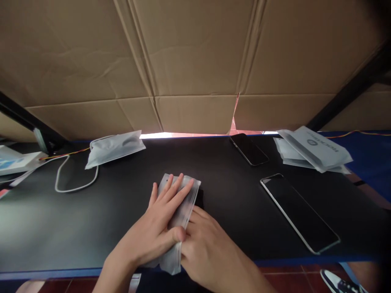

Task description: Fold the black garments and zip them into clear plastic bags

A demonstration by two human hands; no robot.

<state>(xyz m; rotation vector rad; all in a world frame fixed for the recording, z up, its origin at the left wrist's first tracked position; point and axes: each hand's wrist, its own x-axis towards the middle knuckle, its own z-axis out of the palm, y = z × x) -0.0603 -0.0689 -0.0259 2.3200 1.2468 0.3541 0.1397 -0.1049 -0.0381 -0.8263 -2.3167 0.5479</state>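
Two hands meet on the pouch (183, 203): left hand (161, 219) flat along its long axis, right hand (207, 248) pinching its near-right edge.

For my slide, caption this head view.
Both hands, left hand and right hand, press a white pouch flat.

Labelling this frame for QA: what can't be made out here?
- Head view: what lies inside the frosted pouch is hidden by the left hand lying flat on it.
- Right hand: its fingertips are tucked under the pouch, so its grip is unclear.
- Print on the stack of pouches: too small and upside down to read.
- Shoe: cut off by the bottom edge.
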